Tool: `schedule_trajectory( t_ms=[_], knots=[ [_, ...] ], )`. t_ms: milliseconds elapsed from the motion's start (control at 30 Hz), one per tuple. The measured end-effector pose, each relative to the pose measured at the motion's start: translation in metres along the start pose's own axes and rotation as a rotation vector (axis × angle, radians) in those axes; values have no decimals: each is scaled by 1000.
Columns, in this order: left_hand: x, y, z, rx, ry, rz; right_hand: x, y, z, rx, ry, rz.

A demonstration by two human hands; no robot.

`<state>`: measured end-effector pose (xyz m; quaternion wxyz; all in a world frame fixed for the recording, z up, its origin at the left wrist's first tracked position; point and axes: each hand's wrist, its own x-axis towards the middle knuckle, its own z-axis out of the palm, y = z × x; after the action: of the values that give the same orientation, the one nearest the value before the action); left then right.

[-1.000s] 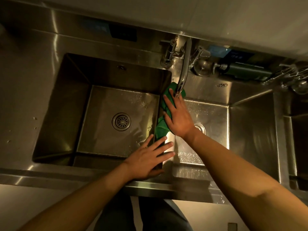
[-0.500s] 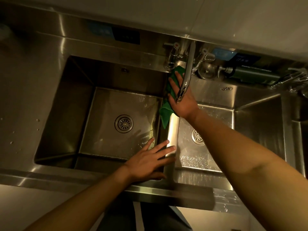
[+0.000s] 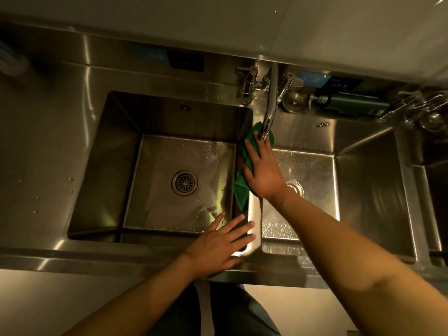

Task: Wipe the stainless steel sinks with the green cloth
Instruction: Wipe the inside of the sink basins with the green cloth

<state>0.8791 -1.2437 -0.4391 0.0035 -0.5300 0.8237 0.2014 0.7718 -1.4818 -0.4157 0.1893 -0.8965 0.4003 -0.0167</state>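
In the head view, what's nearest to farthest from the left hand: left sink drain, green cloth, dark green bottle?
1. Green cloth, on the divider, just past the left hand.
2. Left sink drain, ahead-left.
3. Dark green bottle, back right.

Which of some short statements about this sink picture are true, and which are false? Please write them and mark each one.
1. The right hand presses the green cloth on the divider between the two basins. True.
2. The left hand holds a sponge. False: it lies flat, fingers spread, on the front rim and holds nothing.
3. The cloth covers the drain of the left sink. False: the drain is bare; the cloth is on the divider.
4. The faucet spout ends above the cloth's far end. True.
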Motion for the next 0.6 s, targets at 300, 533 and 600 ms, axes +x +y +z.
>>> schedule_trajectory(
  t_ms=[300, 533, 600],
  knots=[
    [-50, -13, -13, -80, -24, -137, -76, -43, 21, 18, -10, 117],
    [-76, -60, -46, -26, 72, -254, -85, -84, 12, 177, 110, 169],
    [-82, -74, -55, -20, 78, -295, -76, -102, 7, 230, 152, 130]
  ],
)
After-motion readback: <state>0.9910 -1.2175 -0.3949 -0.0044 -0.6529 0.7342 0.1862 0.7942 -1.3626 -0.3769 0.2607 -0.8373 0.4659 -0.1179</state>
